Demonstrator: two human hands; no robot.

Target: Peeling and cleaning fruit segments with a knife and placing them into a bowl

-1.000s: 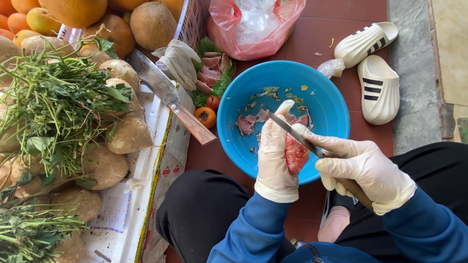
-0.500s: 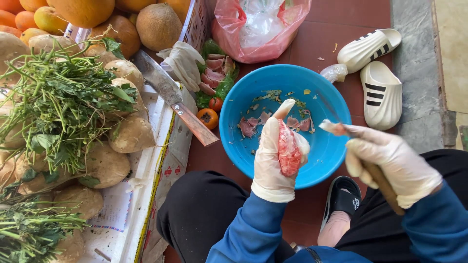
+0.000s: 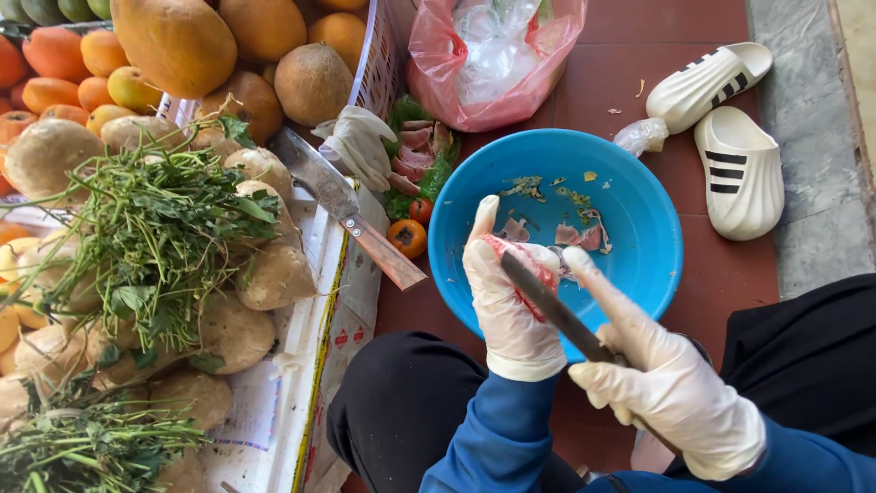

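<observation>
Holding a reddish piece of raw meat (image 3: pixel 520 274) in the gloved left hand (image 3: pixel 511 301), fingers curled up around it, just above the near rim of the blue basin (image 3: pixel 657 228). Gripping a knife (image 3: pixel 557 315) in the gloved right hand (image 3: pixel 675 393), fist clenched on the handle, forefinger stretched along the blade's back, the dark blade laid slantwise across the meat and touching it. More pink scraps (image 3: pixel 584 237) and green flecks scattered on the basin's bottom, farther off. Left of the basin, two small tomatoes (image 3: pixel 408 237) on the red floor, with more meat on green leaves (image 3: pixel 415 151) beyond them and a crumpled spare glove (image 3: pixel 356 146) beside those. Farther left, a cleaver (image 3: pixel 342 205) with a wooden handle resting over printed cardboard, next to pale round tubers (image 3: pixel 274 269) heaped with leafy greens (image 3: pixel 146 237). At the far left, mangoes and oranges (image 3: pixel 173 41). At the far side, a pink plastic bag (image 3: pixel 493 55); to the right, a pair of white clogs (image 3: pixel 730 137) by a grey kerb.
</observation>
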